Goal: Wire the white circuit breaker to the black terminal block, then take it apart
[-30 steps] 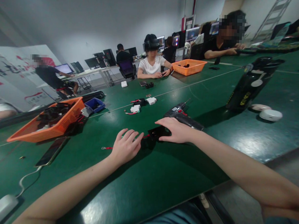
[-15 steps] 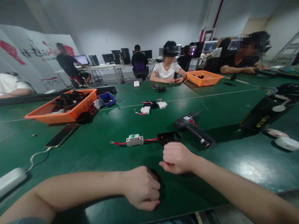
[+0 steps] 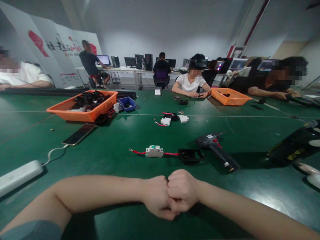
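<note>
My left hand [image 3: 158,197] and my right hand [image 3: 182,190] are both curled into fists and touch each other at the knuckles, low over the green table [image 3: 114,216]. Nothing shows in either one. Just beyond them lies a white circuit breaker [image 3: 154,151] with red leads; the left lead ends in a ring terminal, the right one runs to a black housing [image 3: 190,155]. To the right of the housing a dark cordless screwdriver [image 3: 218,150] rests on its side. Farther back are more white breakers [image 3: 165,121] with red wires and a black part.
An orange basket [image 3: 102,109] of black parts, a blue bin [image 3: 127,104], a phone [image 3: 79,134] and a white power strip [image 3: 14,181] are at left. A black bottle [image 3: 297,144] lies right. Another orange basket [image 3: 230,99] is farther back. People sit around the table.
My right hand has come down and inward, and my fists now meet. The view has turned left, so the table items appear farther right.
</note>
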Demonstrator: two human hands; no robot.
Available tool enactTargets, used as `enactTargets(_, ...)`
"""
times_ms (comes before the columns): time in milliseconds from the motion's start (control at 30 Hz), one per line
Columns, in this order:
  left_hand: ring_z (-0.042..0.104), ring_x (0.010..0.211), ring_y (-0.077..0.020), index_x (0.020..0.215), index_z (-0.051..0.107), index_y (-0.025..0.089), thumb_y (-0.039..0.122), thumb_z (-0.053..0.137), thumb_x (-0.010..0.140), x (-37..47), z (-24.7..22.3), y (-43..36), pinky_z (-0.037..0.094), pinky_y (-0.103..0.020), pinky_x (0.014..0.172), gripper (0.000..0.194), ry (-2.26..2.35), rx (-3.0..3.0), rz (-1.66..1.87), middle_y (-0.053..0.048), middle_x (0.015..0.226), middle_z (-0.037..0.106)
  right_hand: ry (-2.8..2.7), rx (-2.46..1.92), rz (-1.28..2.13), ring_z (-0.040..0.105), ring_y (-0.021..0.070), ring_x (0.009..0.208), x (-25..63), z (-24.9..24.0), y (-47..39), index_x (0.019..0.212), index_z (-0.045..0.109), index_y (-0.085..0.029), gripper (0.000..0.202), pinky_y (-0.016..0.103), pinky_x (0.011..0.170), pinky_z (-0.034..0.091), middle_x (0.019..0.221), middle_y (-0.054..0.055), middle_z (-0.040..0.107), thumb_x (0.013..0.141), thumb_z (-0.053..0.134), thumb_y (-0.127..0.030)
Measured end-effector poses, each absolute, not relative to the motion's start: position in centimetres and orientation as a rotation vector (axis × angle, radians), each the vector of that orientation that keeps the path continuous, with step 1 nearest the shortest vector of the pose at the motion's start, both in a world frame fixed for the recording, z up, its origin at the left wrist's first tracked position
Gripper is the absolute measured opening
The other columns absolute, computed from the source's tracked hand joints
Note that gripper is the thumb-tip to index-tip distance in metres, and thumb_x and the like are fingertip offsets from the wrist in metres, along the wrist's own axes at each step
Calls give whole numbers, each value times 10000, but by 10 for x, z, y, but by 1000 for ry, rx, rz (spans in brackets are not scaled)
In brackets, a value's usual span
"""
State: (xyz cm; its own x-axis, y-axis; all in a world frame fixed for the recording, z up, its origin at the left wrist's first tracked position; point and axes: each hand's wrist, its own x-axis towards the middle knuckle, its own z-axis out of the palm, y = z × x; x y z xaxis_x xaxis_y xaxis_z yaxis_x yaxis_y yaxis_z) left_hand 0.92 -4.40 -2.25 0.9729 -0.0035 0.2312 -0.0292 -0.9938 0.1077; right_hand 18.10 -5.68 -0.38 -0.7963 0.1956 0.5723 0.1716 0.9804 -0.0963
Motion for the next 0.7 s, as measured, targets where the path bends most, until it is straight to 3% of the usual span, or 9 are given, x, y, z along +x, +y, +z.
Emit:
enactTargets(133,625,577,-124,625,653,220,429,568,879,11,-20,-39,431,-230,493,340,135,2942,452,19,568,665,-2443,-372,249,363,151,456,181,-5,-45,561,274,-247,353,313,492,276,465,-30,384,892,390,-287)
enactTargets(367,594,572,-122,624,663,237,377,547,895,13,-13,-38,370,-258,473,326,78,2923,504,32,571,650,-2424,-521,428,374,149,497,186,-1,-47,584,272,-247,329,288,531,315,494,-34,371,890,392,-248)
enactTargets(700,593,618,-135,653,633,220,400,489,924,14,-9,-40,434,-265,561,355,38,3000,449,0,597,631,-2483,-816,687,355,103,513,185,0,-41,572,321,-204,394,255,546,271,538,-42,366,933,417,-330)
